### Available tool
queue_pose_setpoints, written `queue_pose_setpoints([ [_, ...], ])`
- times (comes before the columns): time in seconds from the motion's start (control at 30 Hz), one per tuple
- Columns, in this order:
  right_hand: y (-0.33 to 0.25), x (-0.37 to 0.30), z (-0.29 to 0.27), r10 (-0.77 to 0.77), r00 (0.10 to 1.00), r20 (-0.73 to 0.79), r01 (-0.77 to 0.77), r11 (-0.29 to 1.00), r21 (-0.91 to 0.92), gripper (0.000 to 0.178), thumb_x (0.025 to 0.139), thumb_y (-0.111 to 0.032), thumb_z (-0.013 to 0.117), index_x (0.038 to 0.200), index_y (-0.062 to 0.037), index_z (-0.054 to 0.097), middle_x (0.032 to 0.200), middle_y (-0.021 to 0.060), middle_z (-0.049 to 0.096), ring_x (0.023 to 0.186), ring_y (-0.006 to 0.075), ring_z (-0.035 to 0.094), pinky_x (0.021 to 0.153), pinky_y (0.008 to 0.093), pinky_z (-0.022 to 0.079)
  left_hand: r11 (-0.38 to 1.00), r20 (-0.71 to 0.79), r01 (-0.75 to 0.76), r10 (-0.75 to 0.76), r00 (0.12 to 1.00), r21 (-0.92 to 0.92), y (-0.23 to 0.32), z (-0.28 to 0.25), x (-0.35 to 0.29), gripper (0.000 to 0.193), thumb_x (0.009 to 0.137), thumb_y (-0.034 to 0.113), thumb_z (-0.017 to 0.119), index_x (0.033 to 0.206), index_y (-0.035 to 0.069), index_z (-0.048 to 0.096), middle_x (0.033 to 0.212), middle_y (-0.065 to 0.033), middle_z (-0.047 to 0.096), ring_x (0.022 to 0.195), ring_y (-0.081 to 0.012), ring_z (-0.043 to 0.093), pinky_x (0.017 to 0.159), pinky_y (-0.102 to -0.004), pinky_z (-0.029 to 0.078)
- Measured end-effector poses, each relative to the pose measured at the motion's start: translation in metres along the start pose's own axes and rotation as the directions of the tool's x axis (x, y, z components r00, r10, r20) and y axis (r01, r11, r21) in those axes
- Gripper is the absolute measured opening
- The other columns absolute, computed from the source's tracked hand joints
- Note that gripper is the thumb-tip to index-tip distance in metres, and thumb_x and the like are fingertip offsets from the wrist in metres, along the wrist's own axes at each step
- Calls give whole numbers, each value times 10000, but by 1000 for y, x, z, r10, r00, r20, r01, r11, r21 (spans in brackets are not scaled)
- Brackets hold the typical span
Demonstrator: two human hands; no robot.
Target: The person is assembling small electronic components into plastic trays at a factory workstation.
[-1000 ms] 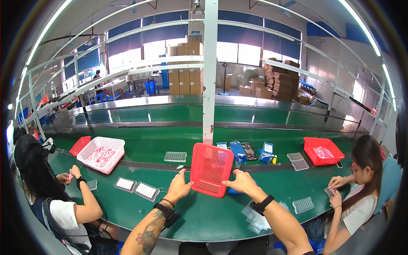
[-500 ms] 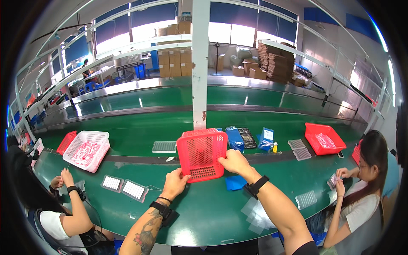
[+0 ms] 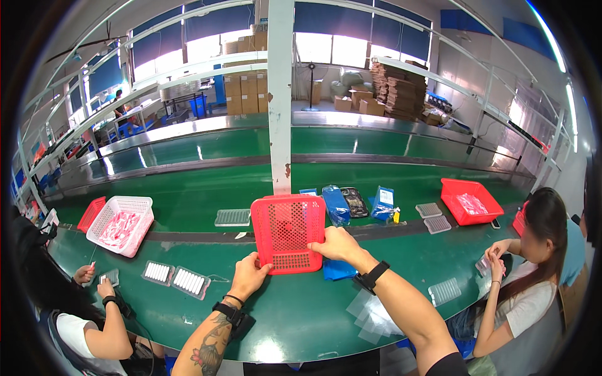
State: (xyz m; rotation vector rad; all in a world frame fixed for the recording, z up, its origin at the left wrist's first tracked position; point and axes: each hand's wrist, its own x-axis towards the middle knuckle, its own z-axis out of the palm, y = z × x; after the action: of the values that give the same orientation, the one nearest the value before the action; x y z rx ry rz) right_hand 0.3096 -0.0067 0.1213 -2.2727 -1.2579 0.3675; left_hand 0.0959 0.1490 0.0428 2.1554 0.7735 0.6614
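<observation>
A red plastic basket (image 3: pixel 288 216) with a perforated base is tipped up on its side, its bottom turned toward me. My left hand (image 3: pixel 252 274) grips its lower left corner, thumb on the near face. On the right side wall, my right hand (image 3: pixel 335 244) is closed round the edge at mid height. Just behind and right of the basket, a blue packet (image 3: pixel 339 270) lies on the green table (image 3: pixel 276 313). Whatever the basket holds is hidden from this side.
A white basket (image 3: pixel 145 220) of pink-and-white pieces stands left, a red tray (image 3: pixel 489 212) right. Blue packages (image 3: pixel 336 204) lie beyond my right hand. Clear plastic sheets (image 3: pixel 374 313) lie near my right forearm. Co-workers sit at both sides. A white post (image 3: pixel 281 125) rises behind the basket.
The view has shifted slightly, and the basket now sits a little more upright in it. Both hands keep their hold. The left co-worker's hands have moved apart and lower.
</observation>
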Motion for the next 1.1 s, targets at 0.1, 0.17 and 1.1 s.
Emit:
queue_pose_setpoints([
  [0.1,4,-2,2,5,999,36,-5,1000,5,403,788,-411,686,990,-64,717,881,191,706,864,338,685,806,412,530,999,20,-13,12,1000,30,4,0,-2,318,759,218,764,929,-15,628,774,-145,685,711,-263,684,675,-359,537],
  [0.17,8,-2,4,2,999,47,-3,1000,16,406,787,-417,687,994,-69,717,885,186,708,861,339,684,806,411,528,1000,20,-21,20,1000,18,11,-1,-7,327,753,217,771,944,-10,633,780,-138,689,706,-244,683,678,-347,540],
  [1.1,45,-47,-11,-169,958,230,246,896,-368,834,601,-519,791,1249,-45,564,1117,212,592,1092,381,566,931,438,470,1000,27,-22,22,999,9,1,-12,-52,827,682,201,779,1361,-63,387,1146,-218,583,1022,-318,601,898,-378,496],
])
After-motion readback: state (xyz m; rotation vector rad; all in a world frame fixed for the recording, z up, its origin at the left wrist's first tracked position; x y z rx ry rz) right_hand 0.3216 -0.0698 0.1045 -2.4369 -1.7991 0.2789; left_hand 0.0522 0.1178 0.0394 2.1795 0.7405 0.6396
